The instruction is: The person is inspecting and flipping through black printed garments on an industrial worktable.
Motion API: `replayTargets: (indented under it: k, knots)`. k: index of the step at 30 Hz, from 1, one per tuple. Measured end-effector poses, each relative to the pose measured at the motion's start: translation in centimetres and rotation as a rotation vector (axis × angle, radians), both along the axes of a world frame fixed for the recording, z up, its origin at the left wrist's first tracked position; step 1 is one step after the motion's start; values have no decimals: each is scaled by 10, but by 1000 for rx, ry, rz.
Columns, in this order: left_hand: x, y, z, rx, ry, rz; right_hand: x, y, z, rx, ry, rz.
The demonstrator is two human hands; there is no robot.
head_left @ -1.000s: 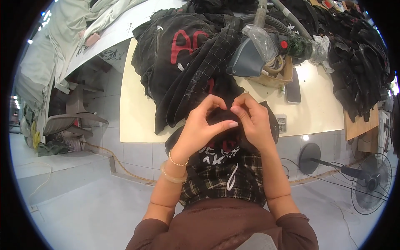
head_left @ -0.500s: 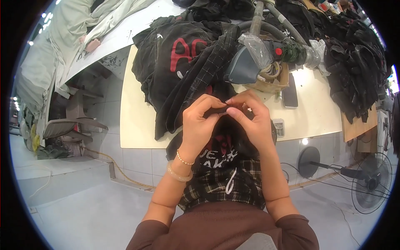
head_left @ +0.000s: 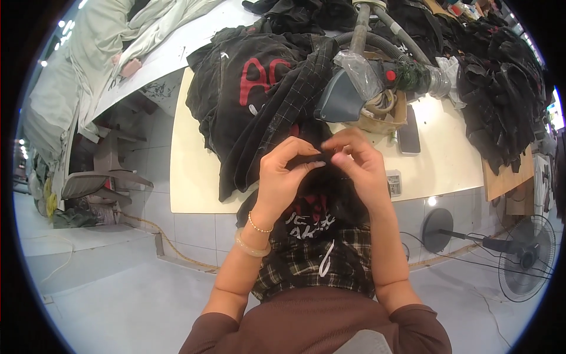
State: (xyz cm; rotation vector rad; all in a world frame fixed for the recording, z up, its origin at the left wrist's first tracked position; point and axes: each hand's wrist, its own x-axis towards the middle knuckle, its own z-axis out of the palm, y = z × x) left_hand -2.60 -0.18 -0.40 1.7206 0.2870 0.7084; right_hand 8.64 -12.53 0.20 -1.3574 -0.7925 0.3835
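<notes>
We pinched the black garment (head_left: 312, 194) between left hand (head_left: 287, 176) and right hand (head_left: 358, 162), at the desk's (head_left: 194, 177) near edge.

Both forearms rise from the lower edge, bent inward. The left hand (head_left: 286, 174) and right hand (head_left: 356, 162) meet at the fingertips, fingers curled in a pinch.

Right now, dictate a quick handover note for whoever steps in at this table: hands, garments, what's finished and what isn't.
Left hand: fingers pinching a fold of the black plaid-lined garment.
Right hand: pinching the same fold, fingertips meeting the left's.
The garment hangs from the cream table edge down to the lap. A black top with red print lies behind on the table, beside the grey steam iron.
Done: cannot tell from here.
Left: the pinched fold is not yet released.
</notes>
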Motion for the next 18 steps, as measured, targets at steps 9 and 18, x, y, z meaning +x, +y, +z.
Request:
replayTargets:
  k: [9,18]
  knots:
    - [-1,-1,3,26,51,-35,0,1,12,-215,-368,-32]
    - [1,3,-2,-88,-23,24,13,-10,-4,25,252,5]
